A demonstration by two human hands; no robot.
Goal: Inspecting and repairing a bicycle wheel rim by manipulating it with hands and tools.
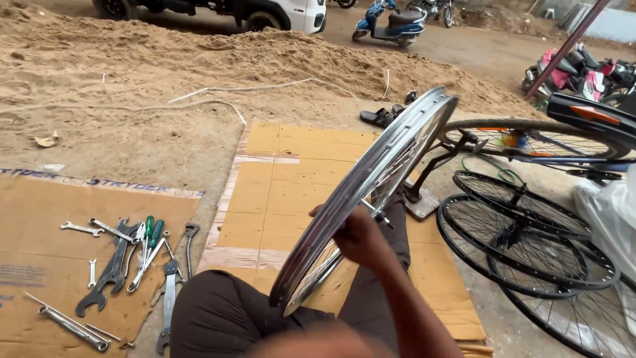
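Gripping the hub of a shiny wheel rim (371,192) with my right hand (361,238), fingers clenched around it, I hold it tilted across the middle of the frame above my lap. My left hand is out of sight. Wrenches (112,262) lie on cardboard (40,219) at lower left; black wheels (523,232) lie at right.

You sit at an open-air roadside bicycle repair spot: steel spanners and pliers (126,255) on flattened brown cardboard (40,265), black spoked bicycle wheels (523,232), a sand heap (165,59), a parked blue scooter (391,23).
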